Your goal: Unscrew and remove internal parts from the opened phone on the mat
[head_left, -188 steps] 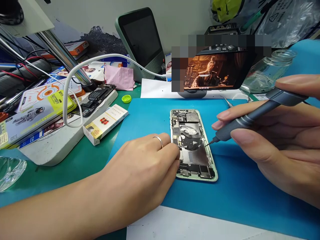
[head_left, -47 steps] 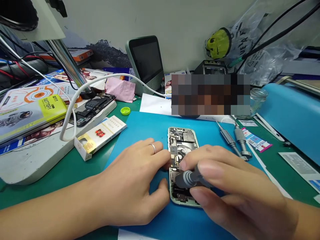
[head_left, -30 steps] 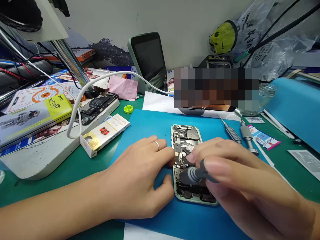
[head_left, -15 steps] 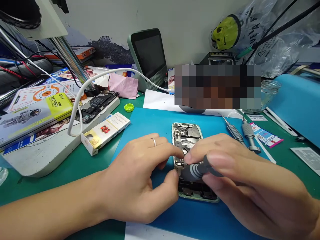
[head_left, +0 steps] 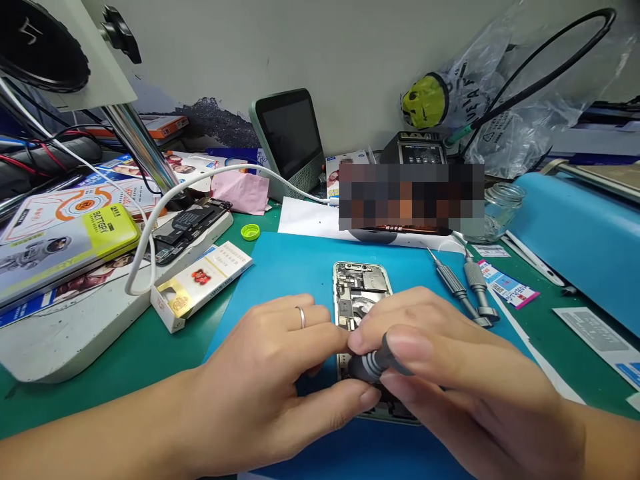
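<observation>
An opened smartphone [head_left: 365, 283] with bare inner parts lies on a blue mat [head_left: 295, 263], its lower half largely covered by both hands. My right hand [head_left: 450, 373] is closed round a dark grey screwdriver [head_left: 367, 365] with a ringed collar, slanting down to the phone; its tip is hidden. My left hand [head_left: 280, 373], a ring on one finger, steadies the phone from its left side. Its index fingertip meets a right fingertip over the phone, and its thumb lies just below the screwdriver. Whether anything small is between these fingertips is hidden.
Two metal screwdrivers [head_left: 457, 287] lie at the mat's right. To the left are a small white carton [head_left: 210, 280], a green cap [head_left: 251, 231] and another phone's innards [head_left: 187, 227] on a white base. A smart display [head_left: 290, 133] and a glass jar [head_left: 503, 200] stand behind.
The view has tilted up and shifted right, so everything appears lower and further left. My left thumb reaches further across the phone, under the screwdriver. The right hand keeps its grip.
</observation>
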`<state>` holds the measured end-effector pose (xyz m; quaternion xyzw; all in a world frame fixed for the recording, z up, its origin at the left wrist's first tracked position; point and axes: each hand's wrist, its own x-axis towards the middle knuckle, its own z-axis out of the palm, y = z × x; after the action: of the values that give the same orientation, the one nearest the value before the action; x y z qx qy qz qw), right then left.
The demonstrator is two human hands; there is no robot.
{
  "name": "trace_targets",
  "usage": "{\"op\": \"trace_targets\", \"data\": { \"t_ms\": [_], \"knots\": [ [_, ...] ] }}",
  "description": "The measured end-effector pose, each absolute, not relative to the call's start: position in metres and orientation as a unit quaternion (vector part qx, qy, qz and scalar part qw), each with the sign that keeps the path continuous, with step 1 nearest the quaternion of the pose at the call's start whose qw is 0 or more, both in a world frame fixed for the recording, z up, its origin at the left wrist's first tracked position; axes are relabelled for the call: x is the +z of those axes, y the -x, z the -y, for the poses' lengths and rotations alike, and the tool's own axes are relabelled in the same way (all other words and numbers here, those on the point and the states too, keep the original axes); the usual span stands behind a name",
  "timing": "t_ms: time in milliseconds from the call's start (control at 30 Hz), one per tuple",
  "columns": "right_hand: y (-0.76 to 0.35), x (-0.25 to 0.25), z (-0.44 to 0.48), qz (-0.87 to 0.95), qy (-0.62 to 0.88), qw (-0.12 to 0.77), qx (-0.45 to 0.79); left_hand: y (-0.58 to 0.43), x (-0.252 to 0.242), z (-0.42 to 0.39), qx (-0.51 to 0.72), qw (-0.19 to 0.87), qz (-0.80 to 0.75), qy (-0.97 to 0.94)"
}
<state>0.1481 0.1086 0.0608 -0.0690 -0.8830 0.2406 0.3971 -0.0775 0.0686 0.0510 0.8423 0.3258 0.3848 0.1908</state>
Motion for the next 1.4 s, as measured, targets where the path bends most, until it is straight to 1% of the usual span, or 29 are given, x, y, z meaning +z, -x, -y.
{"op": "trace_targets", "data": {
  "t_ms": [200,367,467,633,733,933,1167,1400],
  "knots": [
    [-0.147,0.0608,-0.1071,0.876,0.074,0.404,0.251,0.0775,0.0496,-0.0666,0.382,0.197,-0.317,-0.845],
    [-0.1471,0.0581,-0.1055,0.886,0.069,0.382,0.254,0.078,0.0492,-0.0672,0.377,0.19,-0.309,-0.852],
    [-0.1473,0.0566,-0.1053,0.882,0.085,0.388,0.251,0.078,0.0508,-0.0675,0.367,0.203,-0.31,-0.853],
    [-0.147,0.0564,-0.1068,0.891,0.086,0.377,0.24,0.0794,0.0573,-0.0688,0.353,0.235,-0.338,-0.84],
    [-0.1455,0.057,-0.1069,0.886,0.09,0.386,0.24,0.0802,0.0575,-0.0718,0.348,0.247,-0.376,-0.823],
    [-0.1469,0.056,-0.106,0.881,0.078,0.387,0.259,0.0794,0.0509,-0.0758,0.278,0.266,-0.425,-0.819],
    [-0.1467,0.0527,-0.1044,0.881,0.074,0.375,0.279,0.0816,0.0497,-0.0761,0.258,0.275,-0.423,-0.824],
    [-0.1522,0.054,-0.1033,0.869,0.117,0.406,0.258,0.0815,0.0501,-0.076,0.227,0.262,-0.43,-0.834]
  ]
}}
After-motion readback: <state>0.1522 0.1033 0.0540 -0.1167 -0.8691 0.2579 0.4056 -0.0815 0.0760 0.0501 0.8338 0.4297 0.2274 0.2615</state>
